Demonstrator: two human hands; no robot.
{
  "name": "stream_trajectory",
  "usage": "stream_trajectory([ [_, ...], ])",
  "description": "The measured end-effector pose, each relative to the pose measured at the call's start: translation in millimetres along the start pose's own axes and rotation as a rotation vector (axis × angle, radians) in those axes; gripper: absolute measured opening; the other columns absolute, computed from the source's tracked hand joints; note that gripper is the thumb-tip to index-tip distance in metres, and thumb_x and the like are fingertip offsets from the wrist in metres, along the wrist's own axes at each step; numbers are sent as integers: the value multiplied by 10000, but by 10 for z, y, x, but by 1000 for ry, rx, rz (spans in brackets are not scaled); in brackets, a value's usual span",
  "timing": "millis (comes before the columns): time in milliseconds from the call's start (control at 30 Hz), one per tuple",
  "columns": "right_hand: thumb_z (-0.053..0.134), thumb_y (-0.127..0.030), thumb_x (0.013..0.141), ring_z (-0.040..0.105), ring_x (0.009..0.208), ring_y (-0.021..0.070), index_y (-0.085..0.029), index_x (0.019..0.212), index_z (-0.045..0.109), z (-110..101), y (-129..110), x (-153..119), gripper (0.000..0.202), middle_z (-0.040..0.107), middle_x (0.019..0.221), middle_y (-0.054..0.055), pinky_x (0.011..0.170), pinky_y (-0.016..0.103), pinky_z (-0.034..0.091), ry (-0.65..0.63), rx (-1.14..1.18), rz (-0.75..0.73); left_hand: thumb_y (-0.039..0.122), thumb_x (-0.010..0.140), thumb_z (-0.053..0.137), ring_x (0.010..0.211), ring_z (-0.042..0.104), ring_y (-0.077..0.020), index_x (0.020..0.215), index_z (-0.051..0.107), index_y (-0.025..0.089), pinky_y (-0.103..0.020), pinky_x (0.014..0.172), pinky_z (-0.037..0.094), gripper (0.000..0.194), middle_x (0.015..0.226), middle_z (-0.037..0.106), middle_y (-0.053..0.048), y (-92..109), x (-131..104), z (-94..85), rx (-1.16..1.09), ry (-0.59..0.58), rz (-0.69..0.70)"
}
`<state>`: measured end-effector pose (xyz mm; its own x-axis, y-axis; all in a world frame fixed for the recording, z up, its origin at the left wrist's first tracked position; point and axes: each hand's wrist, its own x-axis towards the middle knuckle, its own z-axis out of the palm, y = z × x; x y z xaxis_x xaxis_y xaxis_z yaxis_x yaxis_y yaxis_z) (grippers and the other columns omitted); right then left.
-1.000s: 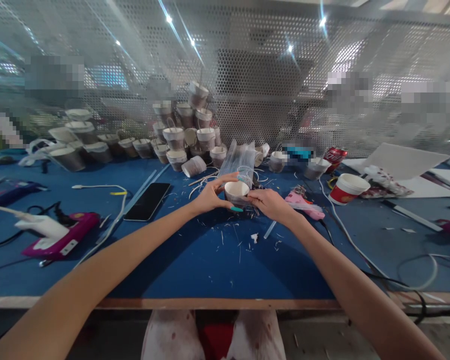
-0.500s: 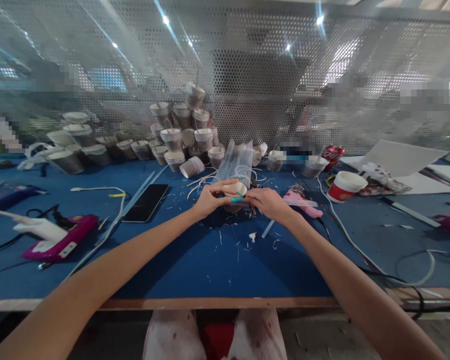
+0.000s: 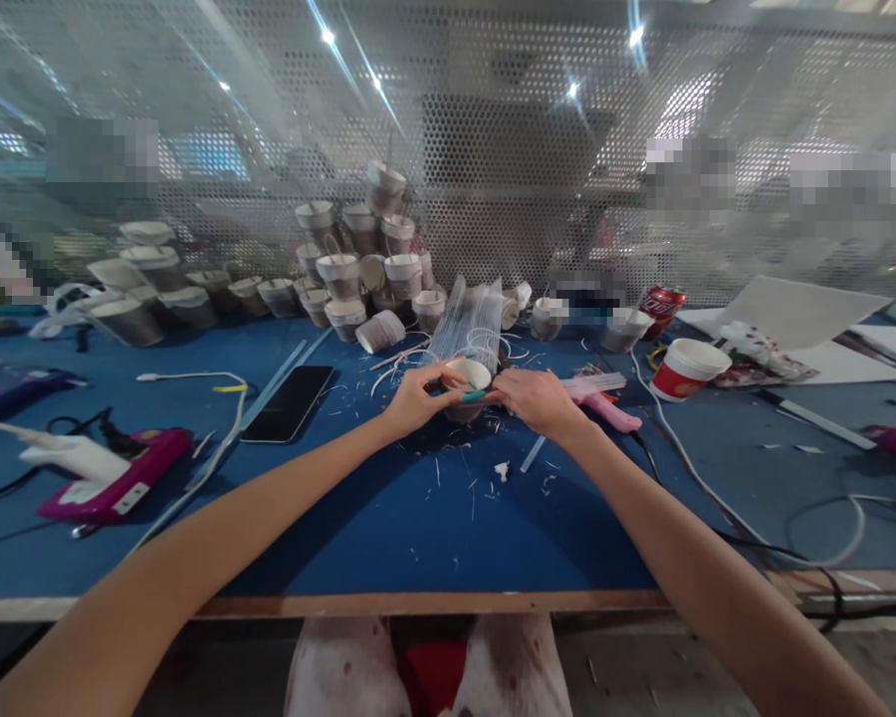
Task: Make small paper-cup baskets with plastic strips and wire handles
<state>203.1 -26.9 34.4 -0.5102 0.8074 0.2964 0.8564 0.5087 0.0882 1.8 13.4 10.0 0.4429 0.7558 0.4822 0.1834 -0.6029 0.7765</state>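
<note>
A small pot-like cup [image 3: 469,375] with a pale inside and a greyish outer wall stands between my hands. My left hand [image 3: 424,396] pinches its near left side, fingers at the rim and the teal-tipped thumb across the front. My right hand [image 3: 532,400] is closed at the cup's right edge, its fingertips pressed to the rim. Clear sticks [image 3: 593,382] show just past the right hand; whether it holds them I cannot tell. Beside them lies a pink glue gun [image 3: 613,412]. Behind the cup is a bundle of clear sticks [image 3: 478,324].
Many similar cups [image 3: 339,274] are stacked at the back left. A black phone [image 3: 289,403] and a magenta power strip [image 3: 119,478] lie left. To the right are a red-and-white paper cup [image 3: 687,368], a soda can [image 3: 663,307] and a white cable [image 3: 676,448]. Scraps litter the blue table [image 3: 418,538].
My left fingers have lowered onto the cup's rim, and more of its inside shows. My right hand has shifted slightly, and the clear sticks beside it sit higher and more to the left.
</note>
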Motion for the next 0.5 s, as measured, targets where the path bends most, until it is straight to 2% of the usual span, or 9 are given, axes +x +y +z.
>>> stream_trajectory([
  [67, 357, -370, 887, 532, 685, 139, -164, 777, 565, -13, 21, -6, 313, 605, 761, 49, 515, 247, 236, 7, -9, 12, 307, 664, 656, 1023, 564, -263, 698, 631, 154, -346, 755, 488, 159, 891, 673, -89, -4, 13, -27, 39, -34, 65],
  [133, 362, -372, 885, 524, 679, 133, -167, 765, 559, -17, 44, -12, 309, 600, 756, 44, 519, 244, 240, 13, -1, -1, 309, 674, 649, 1086, 526, -267, 652, 628, 167, -367, 820, 462, 145, 812, 676, -69, -13, 31, -49, 69, -65, 126],
  [267, 350, -338, 895, 520, 683, 123, -172, 752, 550, 10, 87, -18, 297, 594, 750, 35, 531, 234, 252, 42, 36, -36, 303, 690, 633, 1025, 566, -244, 602, 612, 178, -371, 866, 435, 155, 663, 642, -32, -25, 66, -77, 98, -86, 190],
  [400, 339, -326, 900, 527, 699, 121, -179, 761, 546, 54, 109, -18, 289, 596, 756, 30, 538, 228, 265, 73, 57, -53, 315, 704, 615, 993, 574, -233, 579, 584, 172, -359, 848, 433, 192, 624, 615, -26, -6, 87, -103, 143, -120, 230],
  [500, 351, -330, 896, 531, 726, 129, -172, 768, 549, 69, 104, -15, 283, 595, 761, 35, 551, 231, 278, 83, 50, -87, 370, 644, 664, 816, 603, -206, 558, 570, 160, -343, 783, 449, 246, 607, 591, -16, 37, 106, -114, 223, -152, 253],
])
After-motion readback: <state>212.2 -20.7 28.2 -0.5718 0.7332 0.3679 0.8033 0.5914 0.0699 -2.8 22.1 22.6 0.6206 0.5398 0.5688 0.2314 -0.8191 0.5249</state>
